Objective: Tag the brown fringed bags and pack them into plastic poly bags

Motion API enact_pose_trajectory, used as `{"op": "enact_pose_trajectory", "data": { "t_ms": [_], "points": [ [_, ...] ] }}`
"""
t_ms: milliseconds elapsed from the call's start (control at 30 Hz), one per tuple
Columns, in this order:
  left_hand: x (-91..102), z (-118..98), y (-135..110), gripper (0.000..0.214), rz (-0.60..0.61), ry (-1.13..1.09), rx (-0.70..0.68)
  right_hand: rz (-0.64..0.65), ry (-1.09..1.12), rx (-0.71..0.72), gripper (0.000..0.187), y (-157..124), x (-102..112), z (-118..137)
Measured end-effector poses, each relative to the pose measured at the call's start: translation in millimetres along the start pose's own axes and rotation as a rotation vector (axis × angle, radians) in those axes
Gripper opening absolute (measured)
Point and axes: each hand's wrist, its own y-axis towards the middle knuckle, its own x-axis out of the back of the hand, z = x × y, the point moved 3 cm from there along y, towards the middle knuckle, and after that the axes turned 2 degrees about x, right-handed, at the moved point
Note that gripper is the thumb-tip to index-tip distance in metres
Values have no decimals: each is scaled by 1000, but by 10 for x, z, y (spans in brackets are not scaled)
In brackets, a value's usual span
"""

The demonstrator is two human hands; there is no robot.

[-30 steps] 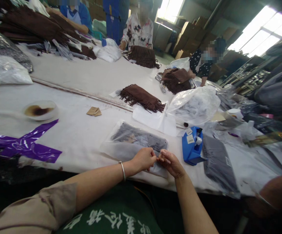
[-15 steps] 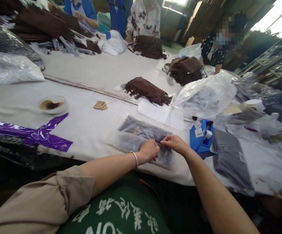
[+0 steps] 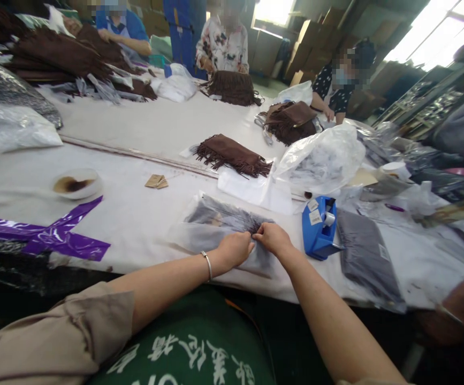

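Note:
A clear plastic bag [image 3: 199, 230] with a dark folded item inside lies flat near the table's front edge. My left hand [image 3: 235, 250], a bangle at its wrist, is closed on the bag with fingers curled. Right beside it, my right hand [image 3: 274, 238] pinches the bag's plastic between thumb and fingers. The fingertips of both hands almost meet over the bag, and the plastic bunches there. A blue tape dispenser [image 3: 316, 230] stands just right of my right hand. Beyond it lies a dark grey item in a clear bag [image 3: 366, 256].
A brown fringed piece [image 3: 232, 152] lies on white sheets behind the bag, beside a large filled plastic bag [image 3: 320, 160]. Left are a bowl of brown liquid [image 3: 77, 184], small brown packets [image 3: 157, 182] and purple tape [image 3: 63, 230]. Several people work across the table.
The camera view has shifted, so the scene sits slightly further left. My right hand has come closer to my left, and the plastic between them is more bunched.

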Motion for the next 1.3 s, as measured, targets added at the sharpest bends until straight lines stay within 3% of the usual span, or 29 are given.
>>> {"op": "enact_pose_trajectory", "data": {
  "t_ms": [67, 200, 367, 467, 567, 700, 767, 1000, 1300],
  "points": [
    [37, -18, -78, 37, -44, 115, -128, -10, 35, -13, 11, 18, -5, -8],
    [44, -47, -176, 36, 8, 237, -267, -59, 156, -58, 21, 31, 47, -89],
    [69, -30, -204, 30, -18, 275, -296, -286, 451, -120, 28, -160, 254, -232],
    [100, 25, -221, 34, -64, 202, -261, -435, 692, -115, 48, -472, 281, -206],
    [152, 61, -263, 35, -98, -43, -194, -477, 1123, -71, 53, -836, 176, -83],
    [221, -41, -333, 36, -22, -416, -209, -321, 1964, -36, 42, -1177, 19, 123],
    [266, -133, -364, 36, 7, -533, -246, -280, 2118, -60, 43, -1268, -2, 190],
    [429, -333, -443, 31, -39, -638, -338, -271, 2239, -76, 42, -1356, -7, 267],
    [432, -554, -366, 17, -172, -300, -619, -368, 2220, -62, 48, -1470, -12, 271]
  ]
}}
